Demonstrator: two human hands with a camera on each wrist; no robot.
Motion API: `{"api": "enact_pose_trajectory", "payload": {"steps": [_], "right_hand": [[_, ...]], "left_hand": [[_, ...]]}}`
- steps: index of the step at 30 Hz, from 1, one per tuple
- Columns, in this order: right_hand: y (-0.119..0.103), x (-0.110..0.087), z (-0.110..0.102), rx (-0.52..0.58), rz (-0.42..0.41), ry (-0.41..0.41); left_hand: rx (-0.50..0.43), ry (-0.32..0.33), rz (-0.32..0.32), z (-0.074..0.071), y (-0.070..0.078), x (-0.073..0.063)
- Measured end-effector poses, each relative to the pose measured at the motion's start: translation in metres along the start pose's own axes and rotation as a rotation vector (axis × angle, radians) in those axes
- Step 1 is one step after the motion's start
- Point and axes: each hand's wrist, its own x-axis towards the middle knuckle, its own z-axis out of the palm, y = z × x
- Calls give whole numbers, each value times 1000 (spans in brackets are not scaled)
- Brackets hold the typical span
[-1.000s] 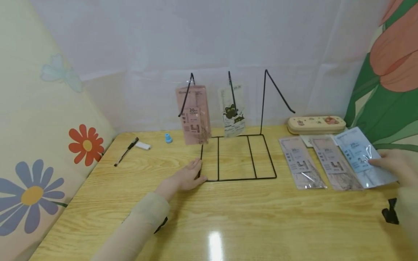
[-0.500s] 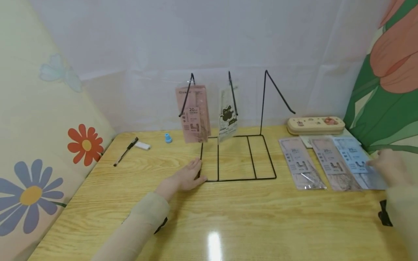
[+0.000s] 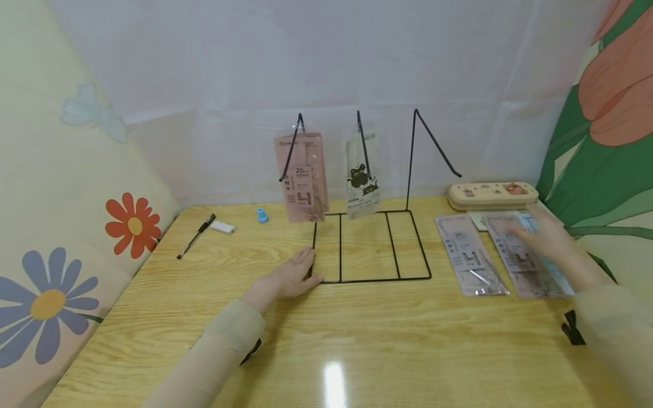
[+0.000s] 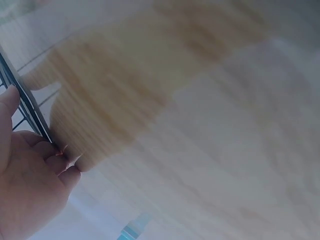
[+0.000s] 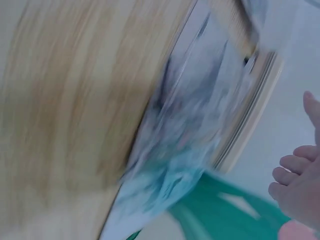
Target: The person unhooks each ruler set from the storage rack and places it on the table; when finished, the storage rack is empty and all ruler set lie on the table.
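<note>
My left hand (image 3: 291, 276) holds the left side of a black wire display rack (image 3: 377, 280), thumb and fingers on either side of the wire in the left wrist view. Pink packets (image 3: 306, 190) hang from the rack's left hook, and a pale packet with a dark cartoon animal (image 3: 356, 195) from its middle one; the right hook is bare. Over the packets at the right, my right hand (image 3: 553, 241) is empty with its fingers loosely extended. Below it lie a pink packet (image 3: 520, 275) and a blue packet (image 3: 560, 277), partly hidden. Another pink packet (image 3: 466, 249) lies to their left.
A cream pencil case (image 3: 492, 195) with printed pictures stands behind the packets, near a pale flat item (image 3: 478, 221). At the left are a black pen (image 3: 196, 237), a white eraser (image 3: 223, 227) and a small blue cone-shaped piece (image 3: 262, 215).
My right hand has set the blue packet down beside and partly under the pink one, let go and moved left over them. The hanging pale packet has swung. My left hand has stayed put.
</note>
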Motion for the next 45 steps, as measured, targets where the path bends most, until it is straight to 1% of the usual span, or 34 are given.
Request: {"api": "enact_pose_trajectory", "payload": {"steps": [5, 8, 10, 12, 14, 17, 23, 26, 29, 33, 37, 41, 45], "right_hand": [[-29, 5, 15, 34, -38, -32], [-44, 5, 24, -4, -91, -34], [-52, 5, 30, -61, -127, -34], [-60, 3, 36, -68, -134, -63], [-68, 2, 42, -66, -122, -95], [-80, 0, 52, -13, -119, -134], [-100, -7, 73, -15, -216, -187], [-106, -10, 85, 8, -234, -231], [-108, -11, 95, 34, -219, -298], [-109, -8, 105, 15, -207, -368], [-112, -3, 111, -22, -174, -408], [-113, 1, 114, -51, -168, -455], [-113, 3, 114, -38, -157, -489]], "left_hand": [[-16, 3, 0, 0, 0, -1], [-16, 11, 7, 0, 0, 0], [-11, 12, 11, 0, 0, 0], [-11, 11, 15, 1, 0, 1], [-13, 10, 16, 1, 0, 1], [-11, 11, 16, 1, -1, 1], [0, 11, 17, 1, -2, 2], [1, 5, 17, 1, -1, 1], [1, -1, 15, 1, 0, 1], [-7, -2, 9, 2, -1, 1], [-18, 5, 9, 3, -2, 1], [-12, 7, 7, 2, -3, 1], [-13, 5, 8, 1, -3, 1]]}}
